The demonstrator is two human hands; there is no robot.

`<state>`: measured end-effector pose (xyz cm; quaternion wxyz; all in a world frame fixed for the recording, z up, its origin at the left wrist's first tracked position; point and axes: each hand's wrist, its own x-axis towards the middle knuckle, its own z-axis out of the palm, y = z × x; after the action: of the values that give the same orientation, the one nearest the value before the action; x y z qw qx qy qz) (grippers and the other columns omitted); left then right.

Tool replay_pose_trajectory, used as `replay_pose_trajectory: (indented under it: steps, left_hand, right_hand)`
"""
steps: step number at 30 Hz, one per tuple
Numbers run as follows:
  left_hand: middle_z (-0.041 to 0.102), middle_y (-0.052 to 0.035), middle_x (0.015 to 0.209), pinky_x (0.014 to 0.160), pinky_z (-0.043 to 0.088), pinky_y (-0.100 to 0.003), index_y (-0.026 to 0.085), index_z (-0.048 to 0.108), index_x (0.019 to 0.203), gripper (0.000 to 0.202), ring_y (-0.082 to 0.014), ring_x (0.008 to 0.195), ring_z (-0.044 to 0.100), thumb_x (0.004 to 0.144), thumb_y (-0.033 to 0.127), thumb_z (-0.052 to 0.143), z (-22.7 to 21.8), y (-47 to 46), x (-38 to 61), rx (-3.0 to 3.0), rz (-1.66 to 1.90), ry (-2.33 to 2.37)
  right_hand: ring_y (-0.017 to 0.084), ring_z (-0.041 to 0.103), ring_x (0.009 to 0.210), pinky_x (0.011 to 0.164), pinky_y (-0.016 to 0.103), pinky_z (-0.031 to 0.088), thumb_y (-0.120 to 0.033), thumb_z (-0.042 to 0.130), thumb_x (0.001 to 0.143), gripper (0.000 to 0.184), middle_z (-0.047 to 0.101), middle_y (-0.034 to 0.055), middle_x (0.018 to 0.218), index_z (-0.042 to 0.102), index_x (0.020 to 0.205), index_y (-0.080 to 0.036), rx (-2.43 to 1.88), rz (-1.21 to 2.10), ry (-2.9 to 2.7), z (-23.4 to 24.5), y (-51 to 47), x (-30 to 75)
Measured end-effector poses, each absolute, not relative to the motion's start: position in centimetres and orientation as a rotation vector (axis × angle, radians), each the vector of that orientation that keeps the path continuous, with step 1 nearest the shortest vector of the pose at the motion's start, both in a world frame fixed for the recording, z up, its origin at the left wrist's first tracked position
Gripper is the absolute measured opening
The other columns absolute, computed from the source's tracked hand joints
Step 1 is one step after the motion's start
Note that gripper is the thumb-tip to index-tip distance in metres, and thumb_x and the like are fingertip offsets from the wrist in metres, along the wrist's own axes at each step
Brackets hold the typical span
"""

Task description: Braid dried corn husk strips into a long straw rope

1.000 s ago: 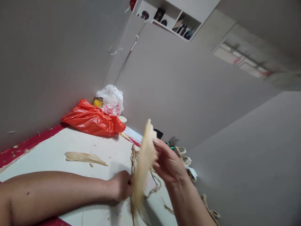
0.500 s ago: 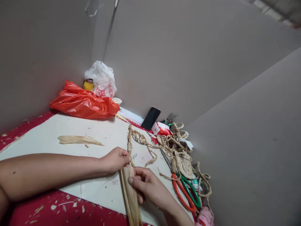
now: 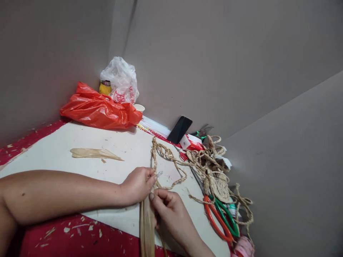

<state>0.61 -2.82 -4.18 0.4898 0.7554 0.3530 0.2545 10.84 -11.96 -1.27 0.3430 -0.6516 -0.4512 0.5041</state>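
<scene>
Down from where it was raised against the wall a second ago, the broad husk strip now runs from between the two hands towards the person, over the near part of the counter. Its top meets the lower end of a braided cord. From where I stand, the left hand pinches that cord end, fingers curled in tight, presumably so the twist cannot slacken. Just below, the right hand nips the strip's edge between thumb and fingers, which likely keeps it flat and close to the join. Beyond them the cord doubles back loosely to the right, towards a heap of cord, perhaps left slack so nothing tugs. Shears lie beside the heap, handles towards the person, easy to reach. Another husk piece lies apart on the white sheet, out of the forearm's way. Farther back, a phone leans on the wall, and a red bag sits near the corner.
</scene>
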Motion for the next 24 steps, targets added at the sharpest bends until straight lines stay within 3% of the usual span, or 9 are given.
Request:
replay_pose_trajectory:
  steps: [6,11,17,21,24]
  left_hand:
    - [0.042,0.0037,0.056,0.053,0.025,-0.023,0.018,0.042,0.061,0.024,-0.0109,0.057,0.039,0.082,0.031,0.040,-4.2,-2.8,0.6,1.864,0.608,0.842]
    - [0.041,0.0040,0.057,0.053,0.025,-0.023,0.019,0.038,0.060,0.024,-0.0107,0.057,0.038,0.082,0.029,0.040,-4.0,-2.9,0.6,1.844,0.579,0.834]
    - [0.043,0.0032,0.059,0.056,0.028,-0.024,0.018,0.039,0.061,0.023,-0.0117,0.060,0.040,0.082,0.028,0.040,-3.9,-3.0,0.7,1.800,0.589,0.814]
    - [0.045,0.0025,0.060,0.057,0.030,-0.024,0.018,0.041,0.062,0.023,-0.0124,0.061,0.041,0.082,0.028,0.040,-3.8,-2.9,0.6,1.753,0.594,0.805]
    - [0.045,0.0024,0.061,0.058,0.030,-0.024,0.018,0.044,0.063,0.023,-0.0125,0.061,0.041,0.083,0.030,0.038,-3.6,-2.8,0.6,1.737,0.598,0.786]
  right_hand:
    - [0.009,0.042,0.040,0.041,0.020,0.031,-0.034,0.041,0.086,0.035,0.041,-0.0048,0.043,0.042,0.055,-0.018,-1.716,1.164,-1.364,-1.4,-12.1,10.7]
    - [0.008,0.033,0.048,0.045,0.020,0.025,-0.024,0.042,0.082,0.031,0.032,-0.0050,0.049,0.035,0.052,-0.019,-1.771,0.778,-1.637,-2.1,-12.2,10.8]
    - [0.009,0.037,0.045,0.047,0.022,0.027,-0.024,0.046,0.083,0.027,0.040,-0.0041,0.049,0.044,0.057,-0.018,-1.788,0.466,-1.727,-3.1,-12.5,11.1]
    - [0.010,0.042,0.048,0.048,0.021,0.033,-0.030,0.046,0.087,0.029,0.047,-0.0022,0.052,0.048,0.061,-0.018,-1.704,0.598,-1.513,-1.7,-12.7,11.7]
    - [0.013,0.052,0.061,0.062,0.022,0.044,-0.037,0.046,0.089,0.024,0.058,0.0010,0.067,0.055,0.077,-0.018,-1.561,0.819,-1.210,-0.2,-12.8,12.1]
